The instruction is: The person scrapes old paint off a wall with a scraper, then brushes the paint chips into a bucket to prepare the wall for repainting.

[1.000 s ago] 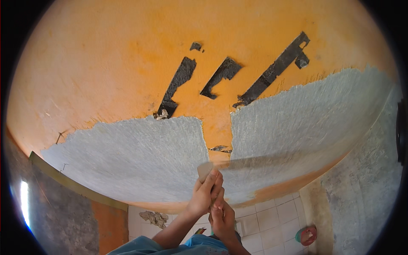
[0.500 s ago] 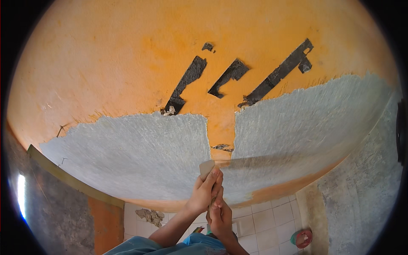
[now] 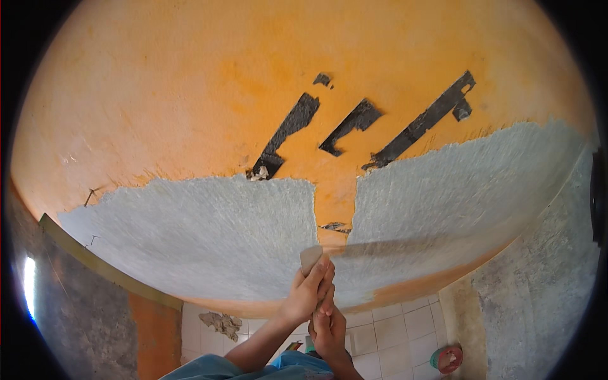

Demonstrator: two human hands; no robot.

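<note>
Left hand [image 3: 305,296] and right hand [image 3: 329,330] stacked on one scraper, close under a leftover orange strip

Left hand closed round the upper part of the scraper [image 3: 310,258], nearest its flat blade; right hand closed lower on the same tool. Blade points up at the wall, just below and left of the narrow orange strip [image 3: 335,196]. Contact with the surface: cannot tell from this angle.

Progress, judged from the surface: a broad band is down to streaky grey, one stretch left of the strip [image 3: 266,221], one to the right [image 3: 430,196], both ragged along the top edge. Perhaps under half the visible wall is bare.

Left over: the strip itself, with a dark torn break near its lower end; the whole upper orange coat [image 3: 177,95], with slanted black marks [image 3: 294,125] on it; an orange patch low on the right [image 3: 424,284] and a thin orange margin by the floor.

Floor: pale tiles [image 3: 389,329], a crumpled greyish heap [image 3: 221,324] to the left, a red-and-green container [image 3: 448,359] to the right.
</note>
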